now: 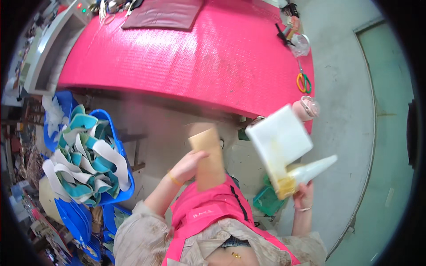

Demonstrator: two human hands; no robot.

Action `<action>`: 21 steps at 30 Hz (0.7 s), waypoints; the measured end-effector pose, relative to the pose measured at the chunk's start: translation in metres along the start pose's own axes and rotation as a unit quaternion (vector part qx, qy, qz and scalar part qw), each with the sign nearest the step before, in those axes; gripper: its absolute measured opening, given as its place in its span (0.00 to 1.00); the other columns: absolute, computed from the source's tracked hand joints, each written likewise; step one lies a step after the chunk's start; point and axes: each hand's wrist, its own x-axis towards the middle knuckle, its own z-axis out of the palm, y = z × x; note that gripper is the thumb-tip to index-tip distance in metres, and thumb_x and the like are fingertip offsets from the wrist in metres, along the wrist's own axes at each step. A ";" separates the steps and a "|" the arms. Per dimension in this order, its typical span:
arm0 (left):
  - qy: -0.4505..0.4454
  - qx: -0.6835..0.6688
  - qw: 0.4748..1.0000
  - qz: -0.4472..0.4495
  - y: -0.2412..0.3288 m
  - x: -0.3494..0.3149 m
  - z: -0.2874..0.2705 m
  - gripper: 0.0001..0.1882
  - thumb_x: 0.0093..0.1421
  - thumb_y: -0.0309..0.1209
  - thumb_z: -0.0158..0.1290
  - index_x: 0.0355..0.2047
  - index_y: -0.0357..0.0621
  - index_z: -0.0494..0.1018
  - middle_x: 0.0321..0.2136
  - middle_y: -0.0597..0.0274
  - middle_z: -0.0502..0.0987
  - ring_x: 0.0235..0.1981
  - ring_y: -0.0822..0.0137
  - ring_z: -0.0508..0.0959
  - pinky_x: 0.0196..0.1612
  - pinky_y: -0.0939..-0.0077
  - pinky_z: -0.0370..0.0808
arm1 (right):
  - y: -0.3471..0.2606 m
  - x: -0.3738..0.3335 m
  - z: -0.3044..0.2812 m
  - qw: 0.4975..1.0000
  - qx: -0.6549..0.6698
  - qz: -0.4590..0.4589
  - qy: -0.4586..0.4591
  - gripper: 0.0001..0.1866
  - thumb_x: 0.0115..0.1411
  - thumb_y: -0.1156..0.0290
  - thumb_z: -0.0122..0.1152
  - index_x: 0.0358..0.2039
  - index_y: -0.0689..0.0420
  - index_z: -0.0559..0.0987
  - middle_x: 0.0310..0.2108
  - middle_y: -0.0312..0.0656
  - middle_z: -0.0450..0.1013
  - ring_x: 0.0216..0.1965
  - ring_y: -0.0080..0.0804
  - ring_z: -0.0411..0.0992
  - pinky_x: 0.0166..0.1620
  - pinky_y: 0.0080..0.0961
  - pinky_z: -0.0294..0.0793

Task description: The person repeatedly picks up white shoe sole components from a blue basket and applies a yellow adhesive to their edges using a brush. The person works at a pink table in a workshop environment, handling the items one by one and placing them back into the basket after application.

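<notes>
My left hand (188, 166) is closed around the edge of a flat tan rectangular piece (211, 162), thumb on its face, in front of my pink apron (206, 206). Motion blurs the piece a little, and its material cannot be told. On the right, my right hand (304, 195) grips a white object with a flat square panel (282, 135) and a pointed white cone (317, 168) sticking out sideways. Yellowish-brown crust (286, 184) covers its lower end, beside my fingers. Its exact kind is unclear. Both hands are held above the floor, short of the table.
Ahead stretches a pink-covered table (199, 57) with a dark red mat (164, 15). Scissors (304, 82) and a pink jar (305, 108) stand along its right edge. At left, a blue basket (128, 177) overflows with teal and white strips (84, 159). A green basket (268, 201) sits on the floor.
</notes>
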 end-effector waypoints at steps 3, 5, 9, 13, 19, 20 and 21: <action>-0.154 0.012 0.988 0.001 0.039 0.036 0.076 0.18 0.53 0.29 0.45 0.45 0.36 0.63 0.39 0.57 0.72 0.38 0.66 0.74 0.41 0.71 0.71 | -0.043 0.030 -0.001 0.993 0.024 -0.110 0.027 0.34 0.41 0.69 0.64 0.50 0.58 0.61 0.44 0.40 0.65 0.46 0.34 0.65 0.49 0.32 0.66; -0.208 0.025 0.977 -0.026 0.079 0.068 0.116 0.19 0.52 0.28 0.45 0.45 0.36 0.63 0.41 0.55 0.71 0.40 0.64 0.73 0.44 0.68 0.70 | -0.075 0.059 0.008 0.985 0.040 -0.167 0.038 0.40 0.37 0.67 0.67 0.51 0.60 0.58 0.46 0.41 0.63 0.48 0.35 0.63 0.50 0.32 0.64; -0.227 0.009 0.972 -0.067 0.123 0.176 0.143 0.18 0.51 0.26 0.45 0.44 0.35 0.63 0.38 0.55 0.71 0.37 0.63 0.74 0.43 0.68 0.71 | -0.131 0.102 0.021 0.974 0.040 -0.224 0.005 0.39 0.39 0.67 0.65 0.52 0.59 0.58 0.47 0.41 0.62 0.49 0.35 0.62 0.51 0.32 0.64; -0.084 0.122 0.988 -0.034 0.133 0.277 0.100 0.15 0.50 0.24 0.45 0.40 0.32 0.64 0.33 0.54 0.71 0.34 0.63 0.74 0.39 0.68 0.73 | -0.144 0.158 0.021 0.972 0.039 -0.230 -0.010 0.36 0.42 0.70 0.62 0.52 0.56 0.58 0.48 0.40 0.62 0.49 0.34 0.62 0.51 0.34 0.64; -0.094 0.183 0.979 -0.008 0.164 0.309 0.055 0.16 0.52 0.26 0.47 0.41 0.32 0.66 0.34 0.54 0.72 0.33 0.63 0.75 0.35 0.70 0.74 | -0.101 0.236 0.034 0.984 0.060 -0.162 0.031 0.34 0.42 0.77 0.60 0.51 0.61 0.57 0.45 0.42 0.63 0.47 0.34 0.63 0.50 0.30 0.63; -0.096 0.215 0.972 0.014 0.164 0.320 0.043 0.17 0.51 0.26 0.49 0.42 0.33 0.66 0.36 0.55 0.72 0.35 0.64 0.74 0.36 0.70 0.74 | -0.091 0.251 0.039 0.986 0.061 -0.149 0.029 0.33 0.43 0.79 0.59 0.51 0.61 0.57 0.45 0.42 0.63 0.47 0.34 0.63 0.50 0.29 0.63; -0.068 0.270 0.960 0.025 0.165 0.320 0.044 0.18 0.51 0.26 0.49 0.43 0.33 0.65 0.36 0.55 0.72 0.34 0.64 0.74 0.34 0.71 0.74 | -0.085 0.262 0.042 0.990 0.058 -0.128 0.027 0.33 0.43 0.79 0.59 0.51 0.61 0.57 0.45 0.41 0.63 0.47 0.33 0.63 0.50 0.29 0.63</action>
